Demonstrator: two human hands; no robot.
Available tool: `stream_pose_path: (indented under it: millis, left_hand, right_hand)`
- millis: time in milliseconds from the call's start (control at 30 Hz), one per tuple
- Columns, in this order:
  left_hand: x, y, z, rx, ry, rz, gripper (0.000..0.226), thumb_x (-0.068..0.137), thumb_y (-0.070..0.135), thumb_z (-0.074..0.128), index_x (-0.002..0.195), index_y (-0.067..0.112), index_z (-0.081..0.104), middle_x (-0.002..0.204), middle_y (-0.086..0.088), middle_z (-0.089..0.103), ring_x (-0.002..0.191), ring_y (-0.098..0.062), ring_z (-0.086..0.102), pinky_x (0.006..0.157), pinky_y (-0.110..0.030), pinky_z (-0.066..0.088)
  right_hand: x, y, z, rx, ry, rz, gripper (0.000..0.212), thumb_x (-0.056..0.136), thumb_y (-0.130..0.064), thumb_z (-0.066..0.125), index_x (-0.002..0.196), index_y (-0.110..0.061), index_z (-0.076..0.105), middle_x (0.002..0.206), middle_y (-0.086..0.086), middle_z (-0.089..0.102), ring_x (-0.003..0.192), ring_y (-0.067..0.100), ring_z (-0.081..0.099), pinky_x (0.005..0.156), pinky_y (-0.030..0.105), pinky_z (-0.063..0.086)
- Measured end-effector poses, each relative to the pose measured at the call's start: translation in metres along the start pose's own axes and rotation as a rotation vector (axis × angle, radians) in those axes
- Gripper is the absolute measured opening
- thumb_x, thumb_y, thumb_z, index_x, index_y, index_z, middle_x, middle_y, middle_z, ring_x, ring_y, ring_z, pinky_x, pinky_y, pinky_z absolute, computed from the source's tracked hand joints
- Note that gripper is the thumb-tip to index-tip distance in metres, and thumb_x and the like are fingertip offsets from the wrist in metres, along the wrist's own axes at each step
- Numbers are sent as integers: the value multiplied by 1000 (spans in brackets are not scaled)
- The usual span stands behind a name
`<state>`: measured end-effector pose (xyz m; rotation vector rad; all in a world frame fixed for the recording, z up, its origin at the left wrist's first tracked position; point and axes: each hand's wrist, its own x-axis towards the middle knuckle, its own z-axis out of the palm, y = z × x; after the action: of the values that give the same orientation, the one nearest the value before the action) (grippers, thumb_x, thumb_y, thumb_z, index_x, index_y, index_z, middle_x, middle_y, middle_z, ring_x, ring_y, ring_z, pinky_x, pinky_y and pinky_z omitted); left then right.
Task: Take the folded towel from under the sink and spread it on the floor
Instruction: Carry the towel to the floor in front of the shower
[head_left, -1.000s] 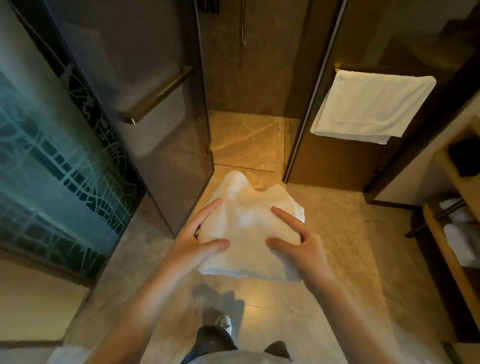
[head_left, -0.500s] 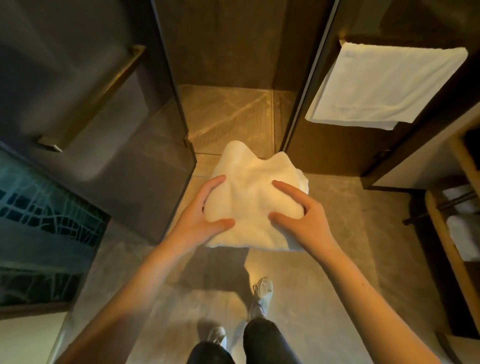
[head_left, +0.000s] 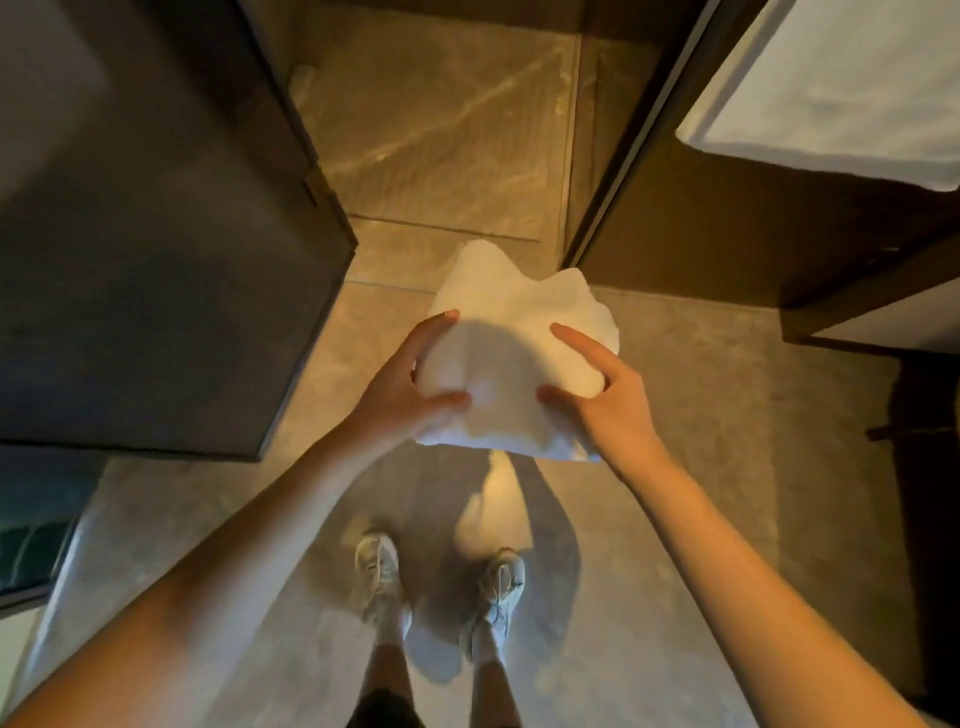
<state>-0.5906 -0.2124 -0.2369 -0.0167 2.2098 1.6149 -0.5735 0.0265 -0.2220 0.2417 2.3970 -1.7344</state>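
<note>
A white folded towel (head_left: 511, 332) hangs in the air above the grey tiled floor (head_left: 691, 467), in front of the shower opening. My left hand (head_left: 402, 395) grips its left side, thumb on top. On the towel's right side my right hand (head_left: 605, 400) holds on, fingers spread over the cloth. The towel is bunched, with two humps at its far edge. My two feet in pale trainers (head_left: 441, 577) stand on the floor right below it.
An open dark glass shower door (head_left: 156, 249) stands at the left. The shower's marble floor (head_left: 441, 119) lies ahead, behind a low threshold. Another white towel (head_left: 852, 88) hangs on the right glass panel. Dark cabinet edges (head_left: 883, 322) line the right side.
The view has tilted down, so my feet and more floor show. Both hands keep the same hold on the towel, which sits a little lower in the view.
</note>
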Motion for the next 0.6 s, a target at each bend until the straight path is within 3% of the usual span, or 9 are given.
stream_pose_path:
  millis: [67, 167, 233, 367, 467, 600]
  left_hand:
    - [39, -44, 14, -24, -16, -23, 84, 66, 26, 80, 130, 62, 40, 127, 45, 41, 112, 16, 48, 77, -10, 48]
    - [96, -118, 33, -22, -11, -29, 84, 68, 15, 81, 127, 60, 41, 133, 22, 46, 115, -2, 52, 78, -10, 45]
    - [132, -171, 43, 4, -2, -9, 85, 73, 4, 79, 129, 55, 41, 139, 12, 43, 123, -13, 47, 85, -18, 45]
    - [198, -267, 53, 47, 45, -29, 85, 75, -2, 71, 134, 51, 41, 137, 6, 41, 122, -18, 45, 87, -29, 47]
    - [252, -343, 57, 33, 41, -31, 85, 76, 2, 69, 129, 62, 42, 132, 13, 43, 118, -14, 46, 80, -22, 49]
    - [322, -455, 74, -20, 24, -38, 86, 74, 6, 75, 124, 69, 44, 131, 29, 37, 121, -7, 41, 71, -10, 46]
  right_hand:
    - [29, 47, 11, 13, 5, 40, 56, 78, -4, 79, 129, -20, 62, 122, -20, 56, 108, -21, 46, 92, 2, 41]
    - [77, 125, 34, 11, 15, 55, 56, 76, 2, 78, 128, -15, 63, 117, -21, 56, 97, -31, 46, 84, -2, 41]
    - [110, 177, 53, 0, -9, 53, 57, 75, 1, 80, 128, -13, 63, 120, -15, 58, 97, -29, 47, 82, -3, 39]
    - [171, 280, 102, 5, -2, 2, 58, 74, 0, 81, 128, -11, 62, 121, -14, 58, 97, -32, 46, 80, -5, 36]
    - [220, 362, 139, -13, 37, -77, 59, 74, -1, 82, 128, -12, 62, 118, -21, 55, 100, -34, 43, 81, -5, 35]
    - [278, 472, 178, -14, 57, -125, 60, 74, -2, 81, 129, -16, 61, 124, -17, 56, 109, -23, 48, 86, 1, 42]
